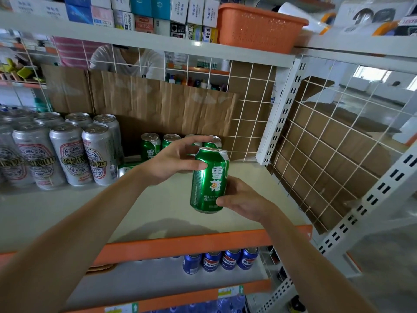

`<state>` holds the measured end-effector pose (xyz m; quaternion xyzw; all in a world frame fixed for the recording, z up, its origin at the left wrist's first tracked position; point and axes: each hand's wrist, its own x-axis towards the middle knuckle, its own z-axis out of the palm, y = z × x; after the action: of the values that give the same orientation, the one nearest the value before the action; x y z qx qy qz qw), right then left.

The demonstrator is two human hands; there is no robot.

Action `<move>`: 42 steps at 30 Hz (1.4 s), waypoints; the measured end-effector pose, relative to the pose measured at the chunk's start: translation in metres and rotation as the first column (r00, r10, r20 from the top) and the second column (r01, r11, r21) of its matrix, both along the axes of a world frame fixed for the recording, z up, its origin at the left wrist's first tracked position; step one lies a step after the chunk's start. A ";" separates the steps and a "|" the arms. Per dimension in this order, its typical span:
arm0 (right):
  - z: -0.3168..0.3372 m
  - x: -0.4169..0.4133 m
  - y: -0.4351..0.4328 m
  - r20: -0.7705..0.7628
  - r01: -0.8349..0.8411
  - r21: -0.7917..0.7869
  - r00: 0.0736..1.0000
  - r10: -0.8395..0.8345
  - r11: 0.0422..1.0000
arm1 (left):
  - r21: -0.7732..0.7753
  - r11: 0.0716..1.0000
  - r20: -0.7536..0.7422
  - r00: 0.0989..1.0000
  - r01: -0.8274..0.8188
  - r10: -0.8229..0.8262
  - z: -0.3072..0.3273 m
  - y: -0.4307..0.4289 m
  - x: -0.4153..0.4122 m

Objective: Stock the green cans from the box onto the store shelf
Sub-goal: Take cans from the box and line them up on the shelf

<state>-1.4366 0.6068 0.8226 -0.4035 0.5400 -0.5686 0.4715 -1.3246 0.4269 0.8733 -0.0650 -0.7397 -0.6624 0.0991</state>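
1. The held can (208,180) is over the shelf board (169,211).
2. Short cans (150,146) stand behind the held can.
3. Tall cans (67,154) stand left of it.
4. Cola cans (230,259) sit one shelf below it.
5. A basket (257,28) sits one shelf above it.

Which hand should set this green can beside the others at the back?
Probably the left hand: it grips the green can near its top; the right hand wraps the bottom, blocking the base.

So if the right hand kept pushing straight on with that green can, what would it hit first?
Probably the standing green cans at the back of the shelf; the held can in the right hand would touch them first. Only bare shelf seems to lie between, though depth is unclear.
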 end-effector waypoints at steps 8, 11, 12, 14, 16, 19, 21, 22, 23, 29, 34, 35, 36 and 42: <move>0.001 0.005 0.001 -0.150 0.154 -0.064 0.975 -0.162 0.986 | 0.065 0.998 0.027 0.999 0.021 -0.023 -0.003 -0.001 0.000; -0.001 0.006 0.000 -0.169 0.225 -0.108 0.956 -0.241 0.968 | 0.051 0.998 -0.007 0.999 -0.047 0.047 -0.007 0.005 0.002; -0.001 0.006 -0.001 -0.162 0.246 -0.125 0.951 -0.265 0.961 | 0.042 0.998 -0.015 0.998 -0.055 0.055 -0.011 0.007 0.003; 0.001 0.005 -0.001 -0.149 0.276 -0.167 0.942 -0.301 0.946 | 0.030 0.997 -0.011 0.998 -0.069 0.069 -0.019 0.011 0.005; 0.004 0.004 0.000 -0.162 0.290 -0.203 0.932 -0.324 0.935 | 0.005 0.995 0.004 0.995 -0.101 0.101 -0.030 0.016 0.007; 0.007 0.003 0.003 -0.174 0.302 -0.224 0.923 -0.343 0.927 | -0.042 0.985 -0.010 0.986 -0.165 0.165 -0.043 0.025 0.009; 0.007 0.003 0.004 -0.179 0.309 -0.224 0.919 -0.351 0.924 | -0.016 0.978 -0.045 0.977 -0.209 0.208 -0.050 0.032 0.007; 0.006 0.003 0.004 -0.187 0.311 -0.221 0.917 -0.353 0.924 | 0.004 0.973 -0.059 0.971 -0.232 0.232 -0.052 0.034 0.007; 0.005 0.003 0.005 -0.199 0.313 -0.215 0.913 -0.355 0.925 | 0.018 0.968 -0.069 0.966 -0.250 0.251 -0.053 0.037 0.007; 0.017 -0.001 0.011 -0.331 0.316 -0.144 0.878 -0.347 0.938 | 0.061 0.951 -0.090 0.947 -0.303 0.308 -0.060 0.046 0.008; 0.047 -0.013 0.020 -0.424 0.386 -0.178 0.800 -0.424 0.905 | 0.086 0.949 -0.080 0.947 -0.304 0.311 -0.066 0.060 0.000; 0.052 -0.014 0.022 -0.456 0.383 -0.158 0.790 -0.411 0.910 | 0.085 0.950 -0.070 0.949 -0.301 0.307 -0.067 0.062 -0.002; 0.058 -0.016 0.025 -0.488 0.370 -0.132 0.783 -0.385 0.919 | 0.081 0.952 -0.066 0.951 -0.296 0.302 -0.067 0.065 -0.005; 0.076 -0.025 0.041 -0.674 0.350 -0.026 0.685 -0.275 0.936 | 0.054 0.957 -0.058 0.956 -0.286 0.289 -0.077 0.079 -0.026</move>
<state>-1.4616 0.6477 0.8985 -0.4567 0.7623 -0.4288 0.1629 -1.3505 0.5059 0.7962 0.0240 -0.7224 -0.6551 0.2200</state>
